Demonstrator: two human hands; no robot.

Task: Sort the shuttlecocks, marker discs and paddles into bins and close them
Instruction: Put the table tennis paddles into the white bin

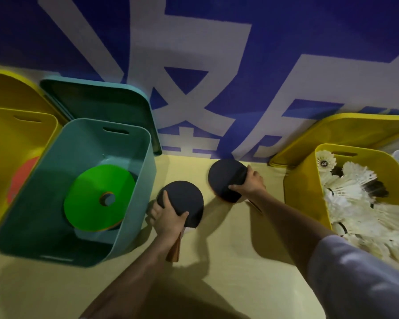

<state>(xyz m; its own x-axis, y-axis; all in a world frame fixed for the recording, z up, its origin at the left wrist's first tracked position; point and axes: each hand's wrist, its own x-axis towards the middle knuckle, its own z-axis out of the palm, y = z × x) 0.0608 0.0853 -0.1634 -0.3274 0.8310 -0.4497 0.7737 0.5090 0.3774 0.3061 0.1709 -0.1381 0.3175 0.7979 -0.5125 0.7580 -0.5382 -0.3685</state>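
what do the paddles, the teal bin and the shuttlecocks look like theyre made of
Paddles: matte black rubber faces, apparently; the left one's handle looks like reddish varnished wood. Teal bin: likely moulded plastic, smooth walls, cut-out handle slots. Shuttlecocks: white vanes look like feathers, though could be synthetic.

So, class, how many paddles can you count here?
2. One paddle in the left hand, one in the right hand, between the bins; others may be hidden.

The only writing was huge white characters on the blue banner (194, 42) at the far wall, cropped so I couldn't read them.
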